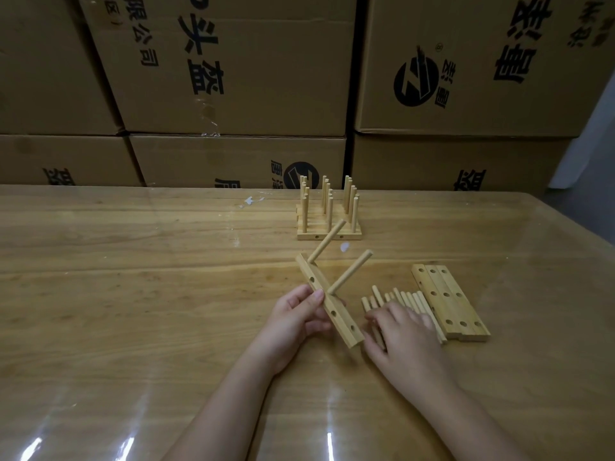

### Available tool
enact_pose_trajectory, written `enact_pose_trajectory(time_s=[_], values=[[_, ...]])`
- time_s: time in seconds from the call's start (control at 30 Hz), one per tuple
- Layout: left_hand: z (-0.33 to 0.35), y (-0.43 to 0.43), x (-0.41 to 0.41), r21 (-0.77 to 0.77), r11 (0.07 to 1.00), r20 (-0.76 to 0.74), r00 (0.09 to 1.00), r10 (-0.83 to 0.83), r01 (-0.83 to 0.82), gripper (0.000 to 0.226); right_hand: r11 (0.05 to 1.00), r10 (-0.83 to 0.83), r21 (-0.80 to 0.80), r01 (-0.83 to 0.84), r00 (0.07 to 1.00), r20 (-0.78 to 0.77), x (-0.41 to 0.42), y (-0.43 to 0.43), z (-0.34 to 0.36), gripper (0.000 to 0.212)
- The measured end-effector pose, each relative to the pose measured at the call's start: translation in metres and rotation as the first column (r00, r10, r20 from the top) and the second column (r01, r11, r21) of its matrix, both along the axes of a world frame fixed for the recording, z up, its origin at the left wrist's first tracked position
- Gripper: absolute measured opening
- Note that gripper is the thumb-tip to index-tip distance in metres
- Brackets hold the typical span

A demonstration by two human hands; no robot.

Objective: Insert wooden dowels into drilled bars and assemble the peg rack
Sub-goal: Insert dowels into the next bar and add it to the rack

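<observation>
My left hand (296, 314) grips a drilled wooden bar (336, 316), tilted above the table. Two dowels (349, 272) stick out of the bar toward the upper right, and empty holes show along its side. My right hand (399, 334) lies on a pile of loose dowels (404, 299) just right of the bar, fingers bent over them; whether it pinches one is hidden. Three drilled bars (447, 299) lie side by side to the right of the pile. Further back stands a finished group of bars with several upright pegs (327, 211).
The wooden table (133, 277) has a glossy clear cover with light glare near the front edge. Stacked cardboard boxes (233, 78) form a wall along the table's far edge. A small white scrap (251, 200) lies on the table behind the rack.
</observation>
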State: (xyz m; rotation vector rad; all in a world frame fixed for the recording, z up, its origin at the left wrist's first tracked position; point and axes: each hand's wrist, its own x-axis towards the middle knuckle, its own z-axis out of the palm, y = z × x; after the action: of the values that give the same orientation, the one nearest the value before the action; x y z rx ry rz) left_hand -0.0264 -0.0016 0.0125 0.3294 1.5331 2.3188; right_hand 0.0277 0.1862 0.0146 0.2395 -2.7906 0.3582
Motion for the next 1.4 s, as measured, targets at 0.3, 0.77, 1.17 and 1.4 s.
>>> enact_pose_trajectory(time_s=[0.3,0.77,1.17,1.4], values=[[0.0,-0.002,-0.001,0.047,0.999,0.019,1.0,-0.003,0.002,0.033,0.99,-0.092,0.108,0.088,0.995,0.032,0.001,-0.006,0.004,0.04],[0.003,-0.001,0.001,0.046,0.999,0.03,1.0,0.005,-0.006,0.027,-0.063,0.157,-0.991,0.12,0.982,0.109,-0.004,-0.001,0.017,0.022],[0.002,-0.001,-0.001,0.066,0.997,0.031,0.999,-0.04,0.038,0.036,-0.058,0.363,-0.988,0.14,0.925,0.109,-0.001,-0.005,0.017,0.041],[0.001,0.0,-0.001,0.082,0.996,0.024,0.999,-0.033,0.031,0.034,-0.076,0.326,-0.973,0.216,0.928,0.181,-0.003,-0.003,0.013,0.038]])
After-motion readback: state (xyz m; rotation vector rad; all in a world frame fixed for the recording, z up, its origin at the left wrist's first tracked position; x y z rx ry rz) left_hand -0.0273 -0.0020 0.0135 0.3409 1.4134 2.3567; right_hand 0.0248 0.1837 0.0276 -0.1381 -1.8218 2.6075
